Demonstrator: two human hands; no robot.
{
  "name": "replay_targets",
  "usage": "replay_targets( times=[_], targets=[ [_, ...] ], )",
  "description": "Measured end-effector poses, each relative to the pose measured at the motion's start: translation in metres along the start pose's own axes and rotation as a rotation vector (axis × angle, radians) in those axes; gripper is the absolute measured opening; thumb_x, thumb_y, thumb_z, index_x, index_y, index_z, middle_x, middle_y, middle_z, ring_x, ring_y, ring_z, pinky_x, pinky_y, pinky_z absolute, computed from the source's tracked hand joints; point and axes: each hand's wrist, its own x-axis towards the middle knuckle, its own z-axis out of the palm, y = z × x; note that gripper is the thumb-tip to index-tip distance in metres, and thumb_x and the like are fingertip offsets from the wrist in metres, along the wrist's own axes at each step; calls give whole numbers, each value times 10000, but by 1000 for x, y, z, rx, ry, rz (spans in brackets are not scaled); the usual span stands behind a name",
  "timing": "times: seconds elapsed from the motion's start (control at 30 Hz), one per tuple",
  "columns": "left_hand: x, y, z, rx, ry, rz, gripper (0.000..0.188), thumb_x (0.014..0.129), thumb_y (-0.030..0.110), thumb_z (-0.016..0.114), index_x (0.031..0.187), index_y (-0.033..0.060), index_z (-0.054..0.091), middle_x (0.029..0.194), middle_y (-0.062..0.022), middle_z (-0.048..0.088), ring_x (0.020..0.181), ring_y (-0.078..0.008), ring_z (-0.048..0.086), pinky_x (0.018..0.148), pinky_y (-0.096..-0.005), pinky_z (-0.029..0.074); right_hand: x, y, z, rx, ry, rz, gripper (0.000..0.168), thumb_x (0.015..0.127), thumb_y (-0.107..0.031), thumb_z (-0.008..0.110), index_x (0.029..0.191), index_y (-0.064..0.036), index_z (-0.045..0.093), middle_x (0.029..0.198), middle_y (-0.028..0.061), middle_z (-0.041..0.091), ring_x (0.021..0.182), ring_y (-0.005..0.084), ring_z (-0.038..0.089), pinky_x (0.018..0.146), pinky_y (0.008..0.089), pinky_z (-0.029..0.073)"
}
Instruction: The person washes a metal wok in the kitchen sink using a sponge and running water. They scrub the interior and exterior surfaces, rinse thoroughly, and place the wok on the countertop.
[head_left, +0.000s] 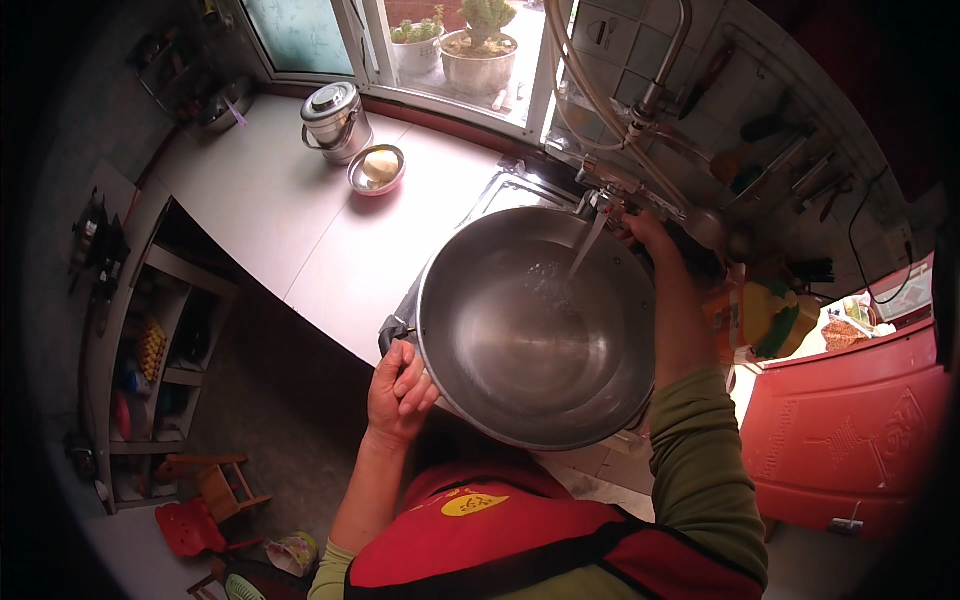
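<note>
A large grey metal wok (480, 375) sits tilted below the faucet (604, 191), with a shallow pool of clear water inside. A stream of water (589, 247) falls from the spout into it. My right hand (646, 231) is at the faucet's handle, its fingers partly hidden behind the fixture. My left hand (405, 390) is beside the wok's left rim, just under the dark side handle (394, 330). Its fingers are curled in, and I see nothing held in them.
Left on the white counter (322, 225) stand a lidded steel pail (335, 124) and a bowl (377, 184) holding a pale round item. Hoses (592, 82) hang above the faucet. Utensils line the right wall. A red panel (840, 435) is at right, shelves (161, 360) at left.
</note>
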Motion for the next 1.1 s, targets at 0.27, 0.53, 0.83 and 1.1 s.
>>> replay_targets(
  times=[0.27,0.53,0.83,1.1],
  targets=[
    [-3,0,0,-11,-9,-2,259,939,265,327,778,96,440,458,43,330,301,-66,286,360,-217,301,-3,3,4,-54,41,-65,331,772,-233,564,763,96,595,612,174,607,517,228,610,455,319,464],
    [-10,2,1,-5,-12,-11,263,936,264,337,773,88,447,454,43,326,301,-66,292,360,-218,304,-17,5,0,-69,-18,71,349,782,-268,557,746,75,614,632,149,618,508,221,601,468,325,479],
    [-14,3,-5,-23,-45,6,293,951,264,277,792,71,430,476,32,345,305,-69,302,366,-224,305,-23,-6,1,-203,-42,-14,341,789,-243,551,746,89,616,635,159,622,498,224,600,472,328,477],
    [-12,1,-4,-13,-39,18,292,950,262,280,799,71,440,473,34,341,305,-68,301,365,-224,308,-17,3,-1,-166,-62,14,346,791,-245,552,825,95,609,655,168,627,518,220,606,475,320,475]
  ],
)
